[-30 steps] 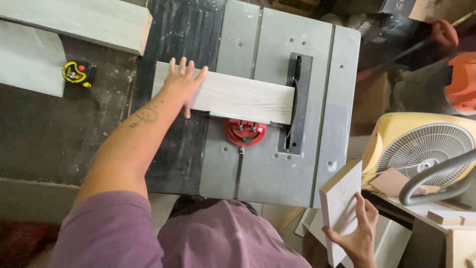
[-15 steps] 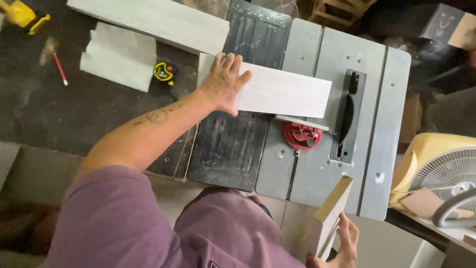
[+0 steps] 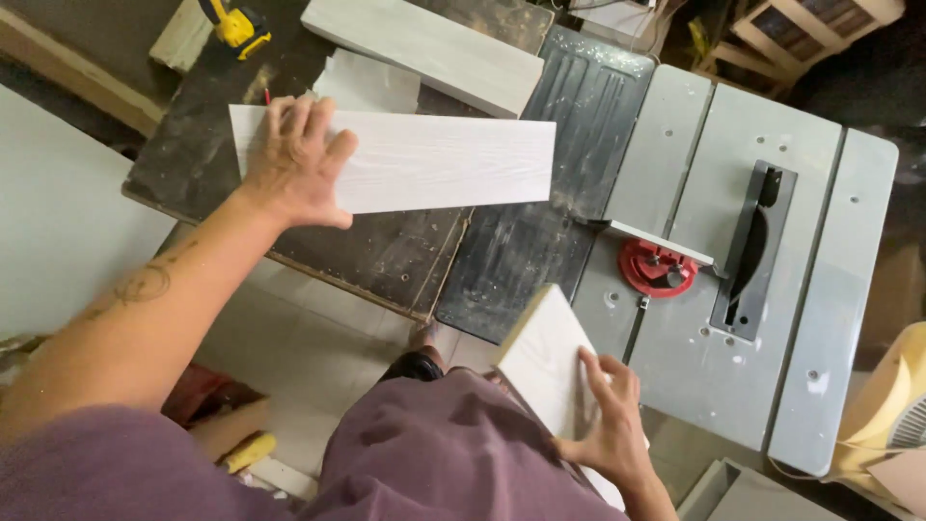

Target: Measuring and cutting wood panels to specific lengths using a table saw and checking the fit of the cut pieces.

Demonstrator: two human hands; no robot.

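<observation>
Head view showed the left hand [image 3: 294,159] spread flat on a white plank [image 3: 424,162] lying crosswise on the surface [image 3: 386,256]; the right hand [image 3: 603,420] gripped a second board [image 3: 545,367] nearer the body.

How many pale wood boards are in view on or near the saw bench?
4: one under the left hand, a long board; a thicker board behind it; a small piece between them; one board held by the right hand. More may be hidden.

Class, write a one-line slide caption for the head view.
Left hand presses a long white board on the dark bench; right hand grips a smaller white panel beside the table saw.
</observation>
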